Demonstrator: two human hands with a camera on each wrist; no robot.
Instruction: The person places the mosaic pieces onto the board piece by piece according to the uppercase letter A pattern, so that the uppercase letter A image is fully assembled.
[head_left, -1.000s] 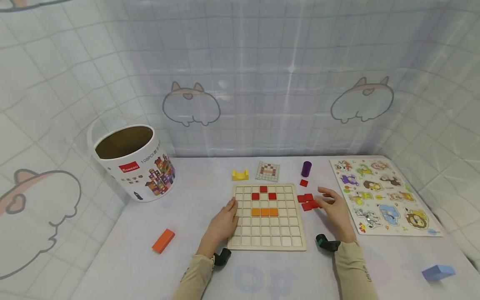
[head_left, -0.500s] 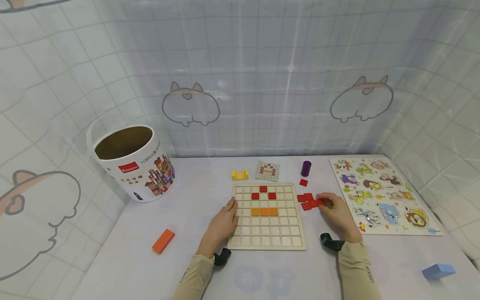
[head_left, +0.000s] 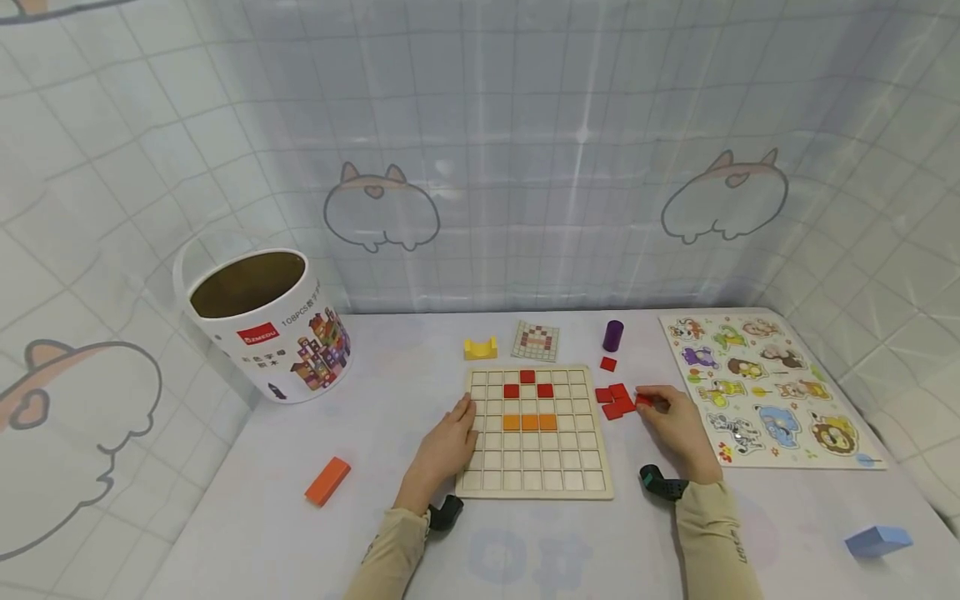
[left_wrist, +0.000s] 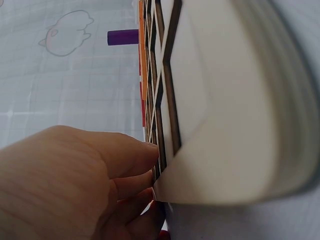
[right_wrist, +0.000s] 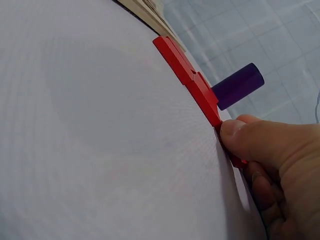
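My left hand [head_left: 447,446] rests along the left edge of a square wooden grid board [head_left: 532,482], fingers extended onto its rim. Near that edge, the left wrist view shows the thumb [left_wrist: 132,150] over the grid and the other fingers lower down. Three orange tiles [head_left: 529,422] lie in one row of the grid, with three red tiles [head_left: 527,377] farther up. To the right of the board, my right hand [head_left: 681,429] pinches a red square tile [head_left: 643,401] close over the table. Several loose red tiles [head_left: 612,412] lie just left of its fingertips.
Behind the board are a yellow arch block [head_left: 481,350], a pattern card [head_left: 536,342], a purple cylinder [head_left: 612,337] and a single red tile [head_left: 608,364]. An animal puzzle [head_left: 712,454] borders the right hand. A bucket [head_left: 225,329] and orange block [head_left: 327,482] stand left.
My right hand came down from above the loose tiles, its spread fingers closing on the rightmost one, which now sits slightly apart. The left hand and board have not moved.
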